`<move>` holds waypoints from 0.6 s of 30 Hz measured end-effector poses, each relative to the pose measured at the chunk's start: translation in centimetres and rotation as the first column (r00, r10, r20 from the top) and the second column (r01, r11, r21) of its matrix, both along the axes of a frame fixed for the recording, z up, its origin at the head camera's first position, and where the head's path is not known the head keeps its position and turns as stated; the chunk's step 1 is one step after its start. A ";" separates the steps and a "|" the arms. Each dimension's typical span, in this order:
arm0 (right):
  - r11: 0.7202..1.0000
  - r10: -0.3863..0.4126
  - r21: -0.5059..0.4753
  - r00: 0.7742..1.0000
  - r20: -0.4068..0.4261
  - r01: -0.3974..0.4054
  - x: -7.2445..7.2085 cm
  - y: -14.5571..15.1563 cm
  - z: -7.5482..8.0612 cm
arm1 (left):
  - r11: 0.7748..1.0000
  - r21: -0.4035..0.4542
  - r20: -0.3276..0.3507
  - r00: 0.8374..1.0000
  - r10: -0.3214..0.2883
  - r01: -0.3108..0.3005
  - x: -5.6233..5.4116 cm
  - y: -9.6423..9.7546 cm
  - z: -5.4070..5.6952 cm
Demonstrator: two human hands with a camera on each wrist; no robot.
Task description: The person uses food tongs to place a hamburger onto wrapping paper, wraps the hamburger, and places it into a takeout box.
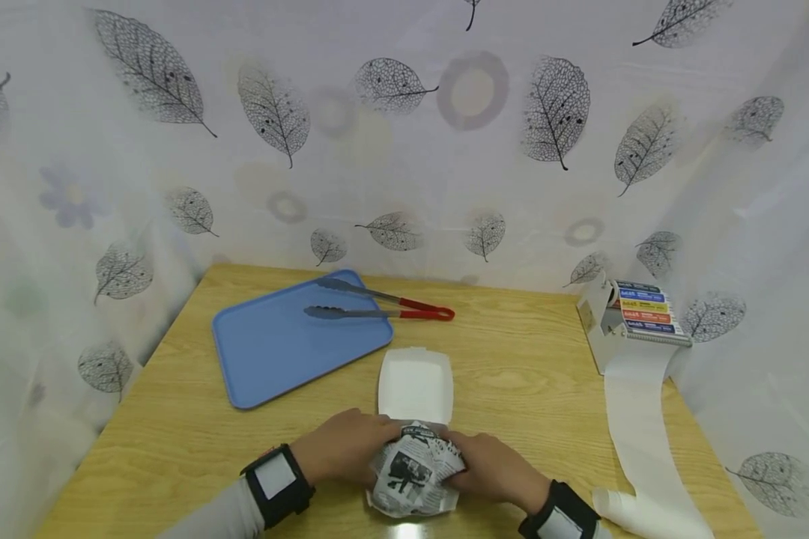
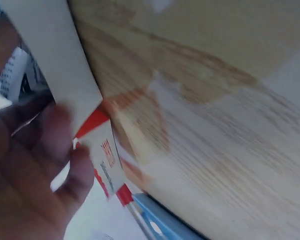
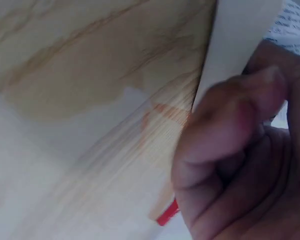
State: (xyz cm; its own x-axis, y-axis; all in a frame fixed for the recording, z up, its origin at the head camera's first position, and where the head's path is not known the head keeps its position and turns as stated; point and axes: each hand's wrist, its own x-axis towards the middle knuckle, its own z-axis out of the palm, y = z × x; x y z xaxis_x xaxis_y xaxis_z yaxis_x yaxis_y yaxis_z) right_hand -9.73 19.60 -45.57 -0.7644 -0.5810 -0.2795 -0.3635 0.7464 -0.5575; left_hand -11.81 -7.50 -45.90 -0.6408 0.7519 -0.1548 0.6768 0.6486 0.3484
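A bundle wrapped in newsprint-patterned paper (image 1: 411, 471) sits in the near half of a white takeout box (image 1: 415, 385), whose lid lies open away from me. From the left, my left hand (image 1: 344, 449) grips the bundle's upper side. My right hand (image 1: 495, 468) holds its right side, fingers curled against the paper. In the left wrist view, the left fingers (image 2: 65, 150) bend close to the box's pale wall (image 2: 65, 65), which bears red print further along. The right wrist view shows curled fingers (image 3: 220, 130) beside the wall; the bundle's contents are hidden.
A blue tray (image 1: 276, 359) lies at the back left, with red-handled tongs (image 1: 425, 311) across its right edge. On the right, a dispenser (image 1: 640, 314) with colourful labels trails a long white paper strip (image 1: 640, 419). A leaf-patterned curtain (image 1: 404, 150) hangs behind the wooden table (image 1: 512, 367).
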 end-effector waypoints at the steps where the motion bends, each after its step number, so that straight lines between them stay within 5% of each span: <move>1: 0.999 -0.004 -0.038 0.999 0.035 0.006 -0.1 0.2 -0.1 | 1.000 0.011 0.038 0.999 -0.001 0.001 -0.2 -0.3 0.0; 4: 0.989 -0.004 -0.148 0.992 0.123 0.023 -0.5 0.8 -0.2 | 0.998 0.054 0.140 0.990 0.006 -0.013 -0.7 -0.9 0.1; 9: 0.968 0.008 -0.247 0.977 0.213 0.046 -0.7 1.8 -0.6 | 0.994 0.108 0.202 0.979 -0.012 -0.010 -1.1 -1.9 -0.2; 18: 0.963 -0.008 -0.261 0.974 0.225 0.069 -0.8 2.3 -0.7 | 0.981 0.190 0.269 0.963 -0.023 -0.030 -1.2 -3.2 -0.2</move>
State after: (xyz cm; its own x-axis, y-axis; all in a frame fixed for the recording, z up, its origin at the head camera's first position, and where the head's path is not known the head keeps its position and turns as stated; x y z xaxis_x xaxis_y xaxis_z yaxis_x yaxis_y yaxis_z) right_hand -10.52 21.92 -46.27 -0.7247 -0.6285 -0.2823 -0.1835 0.5710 -0.8002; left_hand -13.02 -10.67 -46.08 -0.5983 0.7819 -0.1754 0.5386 0.5544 0.6345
